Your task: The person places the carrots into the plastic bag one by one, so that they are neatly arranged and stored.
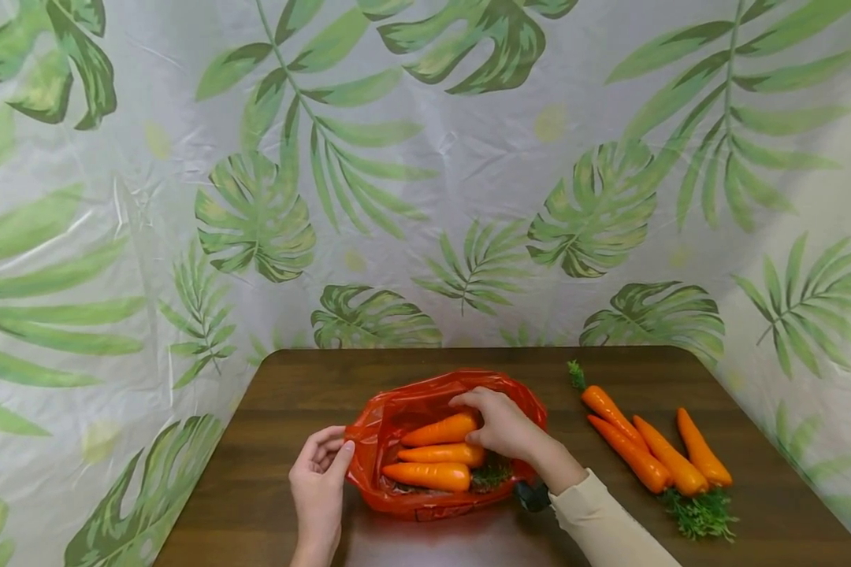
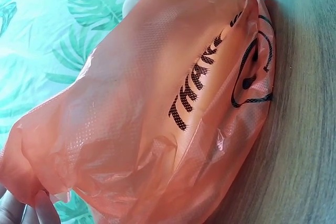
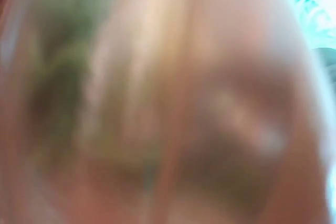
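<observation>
A red plastic bag lies on the table with its mouth spread wide. Its left edge is pinched between the thumb and fingers of my left hand. Inside are three orange carrots: an upper carrot, a middle carrot and a lower carrot, tips pointing left. My right hand reaches in over the bag's right side and holds the upper carrot by its thick end, thumb in front. In the left wrist view the bag's side shows black print. The right wrist view is blurred by the bag close to the lens.
Several more carrots lie on the right of the dark wooden table, with green leafy tops toward the near side. A leaf-patterned curtain hangs right behind the table. Dark green leaves show inside the bag.
</observation>
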Motion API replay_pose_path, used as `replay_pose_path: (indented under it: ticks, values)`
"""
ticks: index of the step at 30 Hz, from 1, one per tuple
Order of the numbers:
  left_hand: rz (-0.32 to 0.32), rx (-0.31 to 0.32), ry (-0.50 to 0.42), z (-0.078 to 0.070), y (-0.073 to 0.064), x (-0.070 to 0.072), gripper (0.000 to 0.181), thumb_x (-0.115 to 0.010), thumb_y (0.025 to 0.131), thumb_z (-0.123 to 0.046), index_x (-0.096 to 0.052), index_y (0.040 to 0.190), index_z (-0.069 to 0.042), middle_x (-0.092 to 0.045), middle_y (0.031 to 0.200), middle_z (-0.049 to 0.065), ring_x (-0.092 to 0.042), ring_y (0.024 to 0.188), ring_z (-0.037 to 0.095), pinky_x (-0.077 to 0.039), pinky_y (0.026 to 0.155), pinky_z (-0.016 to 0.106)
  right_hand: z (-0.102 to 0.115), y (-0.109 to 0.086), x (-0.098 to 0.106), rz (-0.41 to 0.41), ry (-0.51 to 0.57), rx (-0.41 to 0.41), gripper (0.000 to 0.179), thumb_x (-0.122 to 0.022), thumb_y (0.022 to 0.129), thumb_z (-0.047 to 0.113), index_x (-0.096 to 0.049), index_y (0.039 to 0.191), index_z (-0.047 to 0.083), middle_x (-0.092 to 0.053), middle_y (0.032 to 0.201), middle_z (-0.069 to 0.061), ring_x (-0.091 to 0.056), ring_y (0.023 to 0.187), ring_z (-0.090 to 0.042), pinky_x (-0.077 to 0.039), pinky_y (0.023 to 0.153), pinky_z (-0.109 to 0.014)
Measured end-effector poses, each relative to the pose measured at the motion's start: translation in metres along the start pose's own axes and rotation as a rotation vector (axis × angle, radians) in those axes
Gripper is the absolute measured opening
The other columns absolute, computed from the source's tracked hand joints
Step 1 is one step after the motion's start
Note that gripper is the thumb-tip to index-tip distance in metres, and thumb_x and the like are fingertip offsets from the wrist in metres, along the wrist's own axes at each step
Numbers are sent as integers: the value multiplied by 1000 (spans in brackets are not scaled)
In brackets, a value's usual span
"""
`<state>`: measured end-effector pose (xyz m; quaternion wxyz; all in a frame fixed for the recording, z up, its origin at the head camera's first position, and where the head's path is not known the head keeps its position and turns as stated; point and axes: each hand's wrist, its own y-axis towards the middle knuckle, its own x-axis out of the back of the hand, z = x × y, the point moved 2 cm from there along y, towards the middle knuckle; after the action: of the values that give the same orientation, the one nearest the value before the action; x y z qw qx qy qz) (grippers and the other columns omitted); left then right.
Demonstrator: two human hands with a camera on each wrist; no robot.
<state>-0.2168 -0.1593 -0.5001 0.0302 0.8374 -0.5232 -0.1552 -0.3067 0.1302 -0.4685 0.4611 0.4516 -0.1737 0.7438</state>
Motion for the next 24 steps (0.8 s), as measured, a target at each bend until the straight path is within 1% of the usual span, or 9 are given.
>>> replay_pose_path:
  ticks: [2,4,7,10,13,19,24]
  values:
    - [-2,4,4,1,0,1,24,-78,87,-1,-72,110,-3,-70,91,17,-65,75,20,-57,64,26,0,1,2,7,-32,1,59,-82,81,7,-63,135,16,-57,135,-1,-53,123,-28,-46,101,-50]
    - [-3,7,5,1,0,1,24,-78,87,-1,-72,110,-3,-70,91,17,-65,76,20,-57,65,26,0,2,5,16,-58,3,64,-82,81,6,-59,139,16,-54,139,-2,-52,126,-29,-46,101,-50]
    - [-3,0,3,2,1,1,24,-78,87,-2,-72,110,-3,-70,92,18,-65,76,20,-57,65,26,0,5,10,18,-86,1,69,-82,81,4,-56,143,17,-51,142,-4,-51,127,-30,-47,100,-51]
    - [-9,-14,9,1,2,1,24,-79,87,-2,-72,109,-3,-70,92,19,-65,76,20,-56,65,25,0,7,13,20,-91,-6,70,-81,82,4,-54,145,18,-50,142,-5,-52,126,-30,-48,99,-50]
    - [-19,-21,17,0,2,0,23,-78,87,-2,-72,109,-3,-70,92,19,-65,76,20,-56,65,25,0,7,14,25,-92,-6,68,-80,83,5,-54,145,18,-52,141,-4,-53,125,-29,-48,98,-50]
    - [-24,-5,37,-2,0,0,24,-79,87,-5,-72,110,-3,-70,93,18,-65,78,19,-56,66,25,3,3,15,24,-93,20,60,-79,87,12,-57,143,16,-55,139,-3,-53,126,-28,-46,101,-50]
    - [-26,-3,42,-1,-1,0,24,-79,88,-7,-72,111,-2,-69,94,20,-65,78,19,-56,66,25,11,-4,23,18,-77,33,51,-76,91,19,-60,139,21,-59,135,2,-55,125,-23,-46,101,-48]
